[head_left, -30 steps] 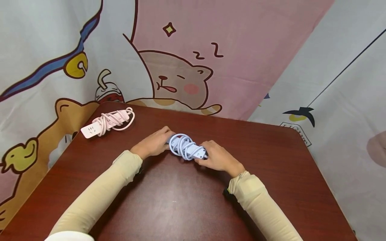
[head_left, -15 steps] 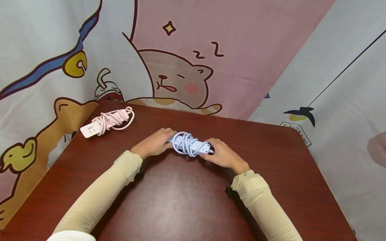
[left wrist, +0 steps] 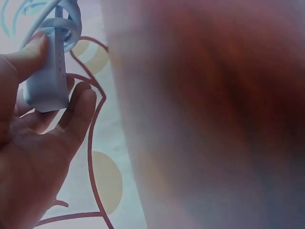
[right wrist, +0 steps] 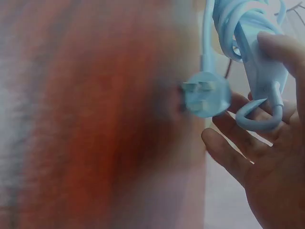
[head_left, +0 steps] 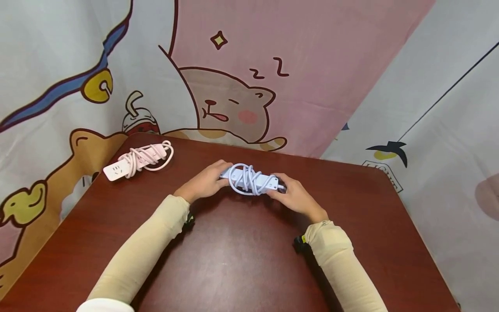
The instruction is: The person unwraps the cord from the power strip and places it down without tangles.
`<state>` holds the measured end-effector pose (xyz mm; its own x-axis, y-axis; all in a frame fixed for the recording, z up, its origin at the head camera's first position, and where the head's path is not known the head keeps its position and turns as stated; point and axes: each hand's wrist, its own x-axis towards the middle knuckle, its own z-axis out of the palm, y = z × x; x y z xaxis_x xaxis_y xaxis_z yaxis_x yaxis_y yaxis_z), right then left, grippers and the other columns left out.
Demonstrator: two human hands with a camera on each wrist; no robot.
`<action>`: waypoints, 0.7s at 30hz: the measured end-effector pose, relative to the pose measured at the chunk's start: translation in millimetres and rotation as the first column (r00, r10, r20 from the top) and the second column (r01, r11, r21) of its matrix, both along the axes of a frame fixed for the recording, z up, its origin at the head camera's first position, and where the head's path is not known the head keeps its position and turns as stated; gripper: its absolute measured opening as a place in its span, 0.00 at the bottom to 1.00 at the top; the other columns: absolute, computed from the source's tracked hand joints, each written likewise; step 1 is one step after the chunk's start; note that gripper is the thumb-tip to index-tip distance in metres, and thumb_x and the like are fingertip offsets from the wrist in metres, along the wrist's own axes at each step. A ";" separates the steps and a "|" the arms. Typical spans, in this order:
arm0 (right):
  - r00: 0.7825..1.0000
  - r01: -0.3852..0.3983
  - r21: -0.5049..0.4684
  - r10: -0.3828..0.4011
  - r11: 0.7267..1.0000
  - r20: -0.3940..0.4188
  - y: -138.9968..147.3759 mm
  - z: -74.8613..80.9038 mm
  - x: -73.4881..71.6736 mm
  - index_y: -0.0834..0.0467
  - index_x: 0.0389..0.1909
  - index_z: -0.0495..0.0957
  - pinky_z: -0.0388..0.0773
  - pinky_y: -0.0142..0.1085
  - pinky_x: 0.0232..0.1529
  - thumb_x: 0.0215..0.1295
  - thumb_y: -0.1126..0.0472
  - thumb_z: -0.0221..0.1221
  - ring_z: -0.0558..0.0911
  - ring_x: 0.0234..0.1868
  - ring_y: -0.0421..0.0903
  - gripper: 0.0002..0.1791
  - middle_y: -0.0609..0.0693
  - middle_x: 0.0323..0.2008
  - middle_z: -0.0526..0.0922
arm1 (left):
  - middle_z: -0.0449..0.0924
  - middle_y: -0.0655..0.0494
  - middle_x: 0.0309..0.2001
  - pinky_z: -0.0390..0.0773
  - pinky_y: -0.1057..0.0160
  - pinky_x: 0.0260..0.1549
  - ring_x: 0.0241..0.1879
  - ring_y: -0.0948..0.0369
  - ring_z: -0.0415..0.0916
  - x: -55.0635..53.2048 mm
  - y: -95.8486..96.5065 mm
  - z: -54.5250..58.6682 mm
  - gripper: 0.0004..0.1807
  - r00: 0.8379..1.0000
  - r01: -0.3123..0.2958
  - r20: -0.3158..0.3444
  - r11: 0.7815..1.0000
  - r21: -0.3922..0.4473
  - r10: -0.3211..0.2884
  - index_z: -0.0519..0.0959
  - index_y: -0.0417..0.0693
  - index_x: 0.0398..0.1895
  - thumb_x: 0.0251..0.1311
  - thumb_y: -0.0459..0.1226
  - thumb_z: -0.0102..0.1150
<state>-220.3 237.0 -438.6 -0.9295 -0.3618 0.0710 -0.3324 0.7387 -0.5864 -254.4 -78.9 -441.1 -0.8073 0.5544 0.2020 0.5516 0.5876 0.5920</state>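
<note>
Both hands hold a pale blue power strip (head_left: 264,182) with its cord wound round the middle, near the centre of the head view. At its left end the left hand (head_left: 208,180) grips it; in the left wrist view the thumb lies on one face of the strip (left wrist: 45,78) and the fingers are behind. The right hand (head_left: 295,195) pinches the other end, thumb against the strip (right wrist: 262,64) in the right wrist view. Below that end hangs the plug (right wrist: 206,94) with its pins showing. A pink power strip (head_left: 136,161), also wrapped in its cord, lies at the far left.
A dark red-brown table (head_left: 222,260) extends under both arms. Behind it and at the sides hangs a printed cloth (head_left: 319,78) with cartoon animals.
Both hands have moved the blue power strip a little to the right and away from the body, and it lies more level in the head view. The pink strip has stayed put.
</note>
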 end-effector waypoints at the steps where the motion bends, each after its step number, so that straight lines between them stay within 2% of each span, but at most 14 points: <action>1: 1.000 0.008 -0.016 -0.008 1.000 0.002 0.6 1.9 -0.9 0.54 0.71 0.68 0.75 0.50 0.60 0.67 0.44 0.65 0.80 0.56 0.52 0.36 0.56 0.59 0.81 | 0.77 0.45 0.56 0.75 0.52 0.58 0.53 0.54 0.75 -0.8 1.0 1.8 0.26 1.000 -0.011 0.012 1.000 0.019 0.011 0.71 0.37 0.67 0.69 0.36 0.62; 7: 0.997 0.078 -0.125 -0.074 0.989 0.035 4.3 14.5 -7.4 0.49 0.75 0.65 0.73 0.51 0.64 0.68 0.45 0.64 0.77 0.57 0.53 0.37 0.56 0.62 0.79 | 0.77 0.47 0.58 0.74 0.52 0.58 0.54 0.54 0.74 -8.0 8.7 12.2 0.26 0.992 -0.095 0.099 0.986 0.135 0.082 0.73 0.42 0.66 0.67 0.39 0.65; 11: 0.992 0.118 -0.133 -0.112 0.984 0.052 8.9 19.2 -10.5 0.50 0.76 0.65 0.74 0.49 0.60 0.69 0.44 0.63 0.77 0.53 0.52 0.38 0.57 0.57 0.81 | 0.80 0.49 0.55 0.75 0.54 0.55 0.52 0.54 0.75 -13.0 14.4 16.0 0.28 0.970 -0.179 0.200 0.959 0.222 0.134 0.73 0.47 0.65 0.63 0.41 0.69; 14: 0.991 0.129 -0.132 -0.123 0.983 0.052 11.5 20.7 -12.5 0.51 0.76 0.65 0.74 0.47 0.58 0.69 0.44 0.63 0.77 0.51 0.51 0.38 0.57 0.54 0.82 | 0.81 0.49 0.52 0.75 0.55 0.52 0.50 0.53 0.76 -15.8 16.8 18.8 0.30 0.959 -0.217 0.235 0.941 0.261 0.157 0.74 0.49 0.65 0.61 0.42 0.72; 18: 0.993 0.122 -0.180 -0.118 0.976 0.030 14.0 24.1 -16.4 0.53 0.76 0.65 0.74 0.46 0.58 0.70 0.47 0.64 0.78 0.52 0.51 0.37 0.57 0.55 0.82 | 0.81 0.48 0.51 0.77 0.57 0.49 0.48 0.52 0.77 -18.9 19.3 24.4 0.30 0.963 -0.211 0.233 0.916 0.342 0.135 0.76 0.45 0.63 0.58 0.39 0.73; 21: 0.993 0.121 -0.238 -0.118 0.964 0.027 15.6 28.6 -19.2 0.52 0.76 0.65 0.74 0.48 0.60 0.71 0.48 0.63 0.78 0.55 0.51 0.36 0.57 0.59 0.81 | 0.82 0.48 0.51 0.79 0.61 0.45 0.46 0.54 0.79 -19.8 21.6 29.0 0.29 0.966 -0.199 0.234 0.890 0.411 0.108 0.77 0.43 0.62 0.57 0.37 0.73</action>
<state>-239.5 252.6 -410.0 -0.9664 -0.2216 0.1304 -0.2418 0.6107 -0.7541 -274.2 -57.3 -412.1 -0.9236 0.3162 0.2169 0.3191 0.3202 0.8920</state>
